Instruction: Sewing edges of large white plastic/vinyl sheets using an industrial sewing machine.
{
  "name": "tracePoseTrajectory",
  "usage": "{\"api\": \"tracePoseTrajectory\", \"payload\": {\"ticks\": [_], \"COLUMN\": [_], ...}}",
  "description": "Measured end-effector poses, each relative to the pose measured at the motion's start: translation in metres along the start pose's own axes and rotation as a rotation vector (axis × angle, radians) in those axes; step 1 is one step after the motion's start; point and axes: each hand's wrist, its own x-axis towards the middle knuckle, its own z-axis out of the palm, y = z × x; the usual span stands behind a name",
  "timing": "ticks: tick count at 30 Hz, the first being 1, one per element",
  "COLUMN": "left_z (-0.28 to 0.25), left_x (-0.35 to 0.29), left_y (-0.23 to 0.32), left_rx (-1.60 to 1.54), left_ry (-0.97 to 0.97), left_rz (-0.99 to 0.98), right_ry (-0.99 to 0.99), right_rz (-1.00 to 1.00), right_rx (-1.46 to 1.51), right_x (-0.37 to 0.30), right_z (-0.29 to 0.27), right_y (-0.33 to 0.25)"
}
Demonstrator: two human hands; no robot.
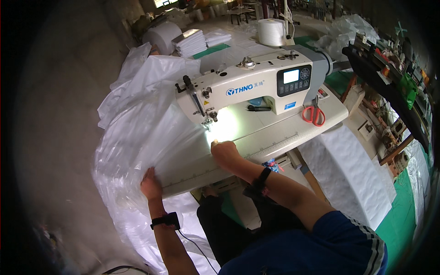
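A large white translucent plastic sheet point(133, 133) drapes over the left end of the sewing machine table and runs in folds toward the needle. My left hand point(150, 184) lies on this sheet at the table's front left, fingers stretched out. In front of the presser foot point(207, 123), my right hand point(225, 155) is closed, fingertips pinched together. Strong lamp glare hides what is between them. The white sewing machine point(247, 82) has a lit screen on its right side. A ruler scale point(270, 147) runs along the table's front edge.
Red-handled scissors point(313, 115) and a dark marker-like object point(259, 109) lie on the machine bed. Behind stand a white thread cone point(271, 32) and folded white stacks point(190, 43). A cluttered rack point(389, 78) is at right; white material point(346, 169) hangs below the table.
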Motion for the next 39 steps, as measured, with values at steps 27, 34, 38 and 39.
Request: {"api": "tracePoseTrajectory", "payload": {"ticks": [27,34,38,39], "left_z": [-0.013,-0.075,-0.117,-0.128], "left_x": [-0.026,-0.124,-0.152,-0.147], "left_y": [0.007,0.121,0.2,0.203], "left_rx": [0.352,-0.54,-0.672,-0.662], "left_ry": [0.02,-0.359,-0.709,-0.715], "left_rz": [0.171,0.073,0.09,0.065], "right_ry": [0.043,-0.832,-0.39,-0.456], "right_rz": [0.267,-0.189,-0.471,-0.42], "right_rx": [1.197,1.445,1.465,1.53], "right_x": [-0.026,-0.162,-0.188,-0.191], "right_z": [-0.007,0.036,0.034,0.028], "right_y": [0.007,-0.074,-0.079,-0.071]}}
